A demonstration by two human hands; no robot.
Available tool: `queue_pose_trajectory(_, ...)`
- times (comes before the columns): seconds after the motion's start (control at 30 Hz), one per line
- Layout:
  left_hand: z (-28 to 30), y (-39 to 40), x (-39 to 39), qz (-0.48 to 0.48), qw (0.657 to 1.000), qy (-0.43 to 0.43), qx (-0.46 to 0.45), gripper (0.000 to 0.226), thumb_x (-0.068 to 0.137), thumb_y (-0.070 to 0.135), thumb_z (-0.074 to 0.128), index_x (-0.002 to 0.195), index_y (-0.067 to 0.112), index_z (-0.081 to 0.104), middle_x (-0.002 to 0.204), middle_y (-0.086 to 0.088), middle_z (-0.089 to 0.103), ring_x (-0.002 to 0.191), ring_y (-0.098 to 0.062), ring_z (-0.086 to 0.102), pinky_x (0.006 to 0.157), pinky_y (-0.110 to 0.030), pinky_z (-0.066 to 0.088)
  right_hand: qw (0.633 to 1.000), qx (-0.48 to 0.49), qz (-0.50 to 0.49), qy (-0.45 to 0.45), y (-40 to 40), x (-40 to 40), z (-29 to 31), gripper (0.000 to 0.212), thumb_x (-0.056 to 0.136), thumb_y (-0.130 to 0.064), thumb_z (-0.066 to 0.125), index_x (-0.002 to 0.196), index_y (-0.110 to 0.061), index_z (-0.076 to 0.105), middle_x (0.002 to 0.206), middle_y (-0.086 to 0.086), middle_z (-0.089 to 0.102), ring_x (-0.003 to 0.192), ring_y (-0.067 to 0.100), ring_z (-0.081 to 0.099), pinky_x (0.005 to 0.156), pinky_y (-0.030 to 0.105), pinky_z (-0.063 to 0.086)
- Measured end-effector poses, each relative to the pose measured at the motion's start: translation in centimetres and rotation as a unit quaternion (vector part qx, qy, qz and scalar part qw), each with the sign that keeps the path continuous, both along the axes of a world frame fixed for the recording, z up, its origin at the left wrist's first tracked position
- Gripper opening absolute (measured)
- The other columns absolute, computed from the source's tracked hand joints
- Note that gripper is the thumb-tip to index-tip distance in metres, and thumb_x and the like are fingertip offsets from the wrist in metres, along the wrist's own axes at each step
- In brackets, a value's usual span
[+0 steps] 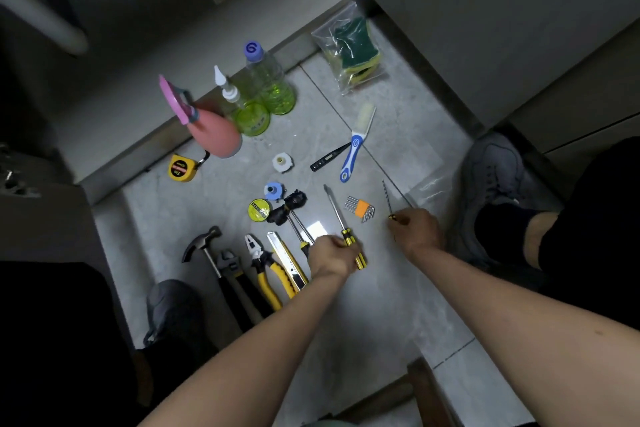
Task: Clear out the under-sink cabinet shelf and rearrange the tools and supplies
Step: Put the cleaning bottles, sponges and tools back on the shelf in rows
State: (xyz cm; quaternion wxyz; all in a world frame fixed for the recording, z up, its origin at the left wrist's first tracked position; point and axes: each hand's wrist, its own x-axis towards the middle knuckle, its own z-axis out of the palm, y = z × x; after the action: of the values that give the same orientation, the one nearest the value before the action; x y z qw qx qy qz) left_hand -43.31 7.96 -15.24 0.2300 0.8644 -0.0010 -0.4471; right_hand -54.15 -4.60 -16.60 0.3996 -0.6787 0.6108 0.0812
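Note:
Tools lie in a row on the grey tile floor (pixel 363 315): a hammer (pixel 204 246), an adjustable wrench (pixel 230 265), yellow pliers (pixel 265 270) and a utility knife (pixel 285 262). My left hand (pixel 330 255) grips the yellow-black handle of a long screwdriver (pixel 334 210) lying beside them. Another screwdriver (pixel 300 230) sits just left of it. My right hand (pixel 415 230) pinches the handle of a thin screwdriver (pixel 387 198), its shaft pointing away. An orange hex key set (pixel 362 209) lies between the hands.
Further back stand a pink spray bottle (pixel 211 128), two green bottles (pixel 273 87), a bag of sponges (pixel 351 48), a tape measure (pixel 181 168), a blue brush (pixel 355 149), a black tester pen (pixel 329 158) and tape rolls (pixel 259 210). My shoes (pixel 491 184) flank the tools. The open cabinet (pixel 138 45) is behind.

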Motion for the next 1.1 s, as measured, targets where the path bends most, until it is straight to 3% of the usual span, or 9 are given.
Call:
queue_pose_trajectory(0.13,-0.1,0.9,1.3,0.021,0.999,0.022,0.009,0.033,0.081,0.034,0.075,0.063,0.007,0.073,0.055,-0.006,0.07,0.048,-0.013,0.064,0.068,-0.029,0.061,0.999,0.025,0.044,-0.004,1.9,0.8,-0.1,0.025,0.086,-0.037,0.069,0.069,-0.019,0.066,0.089,0.007,0.074,0.09,0.03,0.068,0.066,0.028,0.04)
queue_pose_trajectory(0.2,0.0,0.9,1.4,0.003,0.999,0.032,0.019,0.03,0.081,0.031,0.075,0.066,0.006,0.073,0.058,-0.009,0.071,0.047,-0.015,0.064,0.068,-0.031,0.062,0.998,0.025,0.05,-0.008,2.6,1.4,0.1,0.022,0.086,-0.037,0.07,0.075,-0.019,0.071,0.092,0.006,0.075,0.091,0.03,0.067,0.067,0.027,0.037)
queue_pose_trajectory(0.4,0.0,1.5,1.6,-0.091,0.995,0.024,0.042,0.024,0.088,0.023,0.067,0.071,0.006,0.069,0.049,-0.005,0.067,0.039,-0.012,0.064,0.038,-0.014,0.043,0.992,0.057,0.117,0.002,3.9,2.3,0.5,0.023,0.086,-0.034,0.07,0.073,-0.015,0.068,0.082,0.005,0.071,0.087,0.029,0.065,0.067,0.03,0.043)
queue_pose_trajectory(0.53,-0.3,0.9,2.3,-0.132,0.99,0.032,0.047,0.026,0.092,0.018,0.065,0.068,0.006,0.064,0.054,-0.01,0.069,0.044,-0.019,0.068,0.049,-0.025,0.057,0.99,0.048,0.132,0.031,5.1,2.2,0.2,0.017,0.087,-0.028,0.069,0.091,-0.012,0.073,0.099,0.007,0.073,0.097,0.03,0.067,0.073,0.03,0.048)
queue_pose_trajectory(0.73,0.0,0.7,3.6,-0.166,0.985,0.016,0.047,0.02,0.087,0.011,0.064,0.072,0.003,0.073,0.06,-0.011,0.072,0.056,-0.023,0.072,0.066,-0.038,0.064,0.988,0.043,0.146,0.03,5.9,2.0,-0.4,0.013,0.086,-0.028,0.07,0.094,-0.018,0.072,0.105,0.004,0.072,0.103,0.029,0.066,0.079,0.031,0.049)
queue_pose_trajectory(0.87,1.0,1.5,5.3,-0.191,0.98,-0.055,0.031,0.022,0.084,0.036,0.066,0.073,0.018,0.071,0.076,-0.003,0.071,0.078,-0.025,0.069,0.074,-0.034,0.058,0.986,0.037,0.164,0.004,5.7,2.3,-0.6,0.016,0.086,-0.035,0.068,0.082,-0.019,0.068,0.092,-0.002,0.071,0.092,0.025,0.066,0.072,0.03,0.048)
queue_pose_trajectory(0.97,1.8,2.4,7.4,-0.199,0.973,-0.111,0.031,0.021,0.086,0.038,0.063,0.069,0.027,0.058,0.079,0.004,0.066,0.082,-0.022,0.065,0.069,-0.029,0.05,0.985,-0.052,0.164,-0.012,4.9,2.8,-0.5,0.019,0.093,-0.034,0.058,0.083,-0.019,0.062,0.094,0.0,0.068,0.091,0.026,0.065,0.07,0.032,0.045)
queue_pose_trajectory(1.03,2.1,2.5,8.6,-0.205,0.966,-0.153,0.027,0.011,0.088,0.034,0.063,0.079,0.029,0.058,0.086,0.003,0.067,0.084,-0.023,0.064,0.068,-0.03,0.048,0.983,-0.099,0.15,-0.027,3.6,3.3,-0.5,0.012,0.095,-0.031,0.058,0.097,-0.02,0.063,0.106,0.003,0.062,0.098,0.026,0.061,0.076,0.035,0.046)
queue_pose_trajectory(1.1,2.4,2.4,9.7,-0.226,0.951,-0.209,0.018,0.008,0.089,0.029,0.062,0.097,0.027,0.062,0.098,0.001,0.069,0.087,-0.025,0.064,0.068,-0.032,0.05,0.981,-0.094,0.168,-0.021,2.1,4.1,-0.5,0.024,0.094,-0.03,0.061,0.116,-0.02,0.06,0.12,0.004,0.055,0.109,0.026,0.057,0.083,0.038,0.048)
